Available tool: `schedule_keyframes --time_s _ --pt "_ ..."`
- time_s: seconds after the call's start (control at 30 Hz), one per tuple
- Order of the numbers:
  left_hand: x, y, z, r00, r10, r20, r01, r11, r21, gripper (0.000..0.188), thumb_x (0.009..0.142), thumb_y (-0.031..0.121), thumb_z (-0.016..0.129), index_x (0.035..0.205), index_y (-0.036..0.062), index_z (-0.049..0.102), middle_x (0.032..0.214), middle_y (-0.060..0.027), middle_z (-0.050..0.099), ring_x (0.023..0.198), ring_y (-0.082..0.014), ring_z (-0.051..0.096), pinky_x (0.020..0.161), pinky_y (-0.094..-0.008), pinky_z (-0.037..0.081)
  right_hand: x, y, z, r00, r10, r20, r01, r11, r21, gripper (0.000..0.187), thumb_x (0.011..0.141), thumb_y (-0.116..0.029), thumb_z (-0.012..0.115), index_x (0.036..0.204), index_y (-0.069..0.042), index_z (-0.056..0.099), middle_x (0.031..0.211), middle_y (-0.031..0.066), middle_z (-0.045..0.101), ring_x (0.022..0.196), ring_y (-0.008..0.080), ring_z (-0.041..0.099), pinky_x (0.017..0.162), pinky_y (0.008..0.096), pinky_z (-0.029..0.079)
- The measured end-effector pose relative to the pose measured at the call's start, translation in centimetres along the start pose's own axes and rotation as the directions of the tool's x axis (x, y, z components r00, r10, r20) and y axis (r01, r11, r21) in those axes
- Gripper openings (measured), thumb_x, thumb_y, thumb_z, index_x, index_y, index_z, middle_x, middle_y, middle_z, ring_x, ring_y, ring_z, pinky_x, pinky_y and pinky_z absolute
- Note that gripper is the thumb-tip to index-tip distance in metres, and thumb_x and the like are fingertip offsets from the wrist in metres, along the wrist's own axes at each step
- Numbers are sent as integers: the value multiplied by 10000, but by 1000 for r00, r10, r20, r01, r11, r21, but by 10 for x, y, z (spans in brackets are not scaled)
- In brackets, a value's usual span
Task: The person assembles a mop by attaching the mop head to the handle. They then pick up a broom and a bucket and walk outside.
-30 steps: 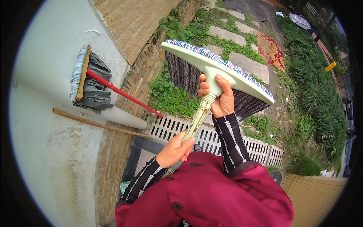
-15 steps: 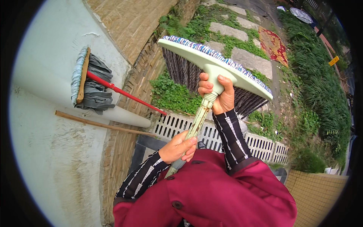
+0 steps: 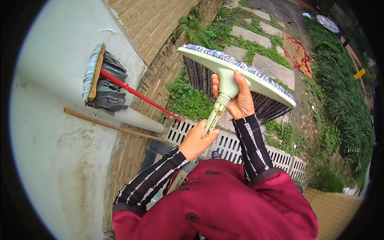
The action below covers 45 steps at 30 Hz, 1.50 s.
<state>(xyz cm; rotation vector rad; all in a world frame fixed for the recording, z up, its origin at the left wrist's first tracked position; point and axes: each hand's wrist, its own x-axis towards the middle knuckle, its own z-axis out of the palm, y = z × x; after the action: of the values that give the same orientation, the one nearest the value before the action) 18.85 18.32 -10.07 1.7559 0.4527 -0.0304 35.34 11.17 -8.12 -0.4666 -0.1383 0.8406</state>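
In front of my chest a mop (image 3: 229, 82) is held up at a slant, its wide pale-green head at the top. Dark cord strands hang behind the head, and a band of blue, white and purple loops runs along its upper edge. My right hand (image 3: 239, 96) grips the neck just under the head, thumb laid up along it. Lower down, my left hand (image 3: 199, 140) is closed round the worn, rust-marked handle. The handle's lower end passes by my left forearm and the maroon garment.
A second mop (image 3: 96, 74) with grey strips and a red pole leans at the white wall (image 3: 52, 140). Nearby are a wooden stick (image 3: 114, 127) and a white pipe (image 3: 146, 121). Drain grates (image 3: 229, 149) cross the ground; beyond lie stone slabs (image 3: 274, 72), weeds and a red patterned mat (image 3: 297, 54).
My left hand has slid up the handle, closer to my right hand. My right thumb now lies straighter along the neck. The whole view has shifted slightly.
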Motion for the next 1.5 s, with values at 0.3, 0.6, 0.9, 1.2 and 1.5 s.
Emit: schedule_keyframes --time_s 0.3,0.6,0.9,1.2,1.5 --pt "9 -3 1 928 -232 291 302 926 -225 310 889 318 612 777 83 446 516 19 432 382 -71 396 366 -240 339 3 9 -26 998 61 -32 -60 997 39 414 848 -155 609 1160 59 441 934 169 584 766 189 580 655 293 530" --pt "10 -6 -1 850 -248 465 456 788 -413 263 884 228 630 827 89 414 541 27 410 398 -59 373 370 -227 316 1 12 -32 997 69 39 -71 995 65 462 837 -163 602 1200 46 408 950 179 557 764 192 545 680 310 495" --pt "10 -12 8 861 -241 448 458 750 -477 258 881 155 623 784 83 395 544 13 408 406 -66 389 377 -240 325 1 15 -46 986 86 146 -113 976 188 493 811 -165 623 1201 51 411 956 181 566 777 200 561 691 316 497" --pt "6 -14 17 884 -280 375 439 776 -454 258 875 138 630 777 87 397 544 14 411 408 -68 397 376 -240 331 3 19 -58 956 133 261 -213 927 309 634 784 -165 652 1291 24 321 1022 187 480 812 197 498 715 301 472" --pt "9 -11 3 831 -212 515 496 701 -512 242 911 143 571 758 102 388 545 27 384 414 -61 363 389 -230 302 5 7 -47 949 188 253 -195 981 1 849 797 -396 691 1357 57 242 1212 259 490 1022 296 575 884 396 506"
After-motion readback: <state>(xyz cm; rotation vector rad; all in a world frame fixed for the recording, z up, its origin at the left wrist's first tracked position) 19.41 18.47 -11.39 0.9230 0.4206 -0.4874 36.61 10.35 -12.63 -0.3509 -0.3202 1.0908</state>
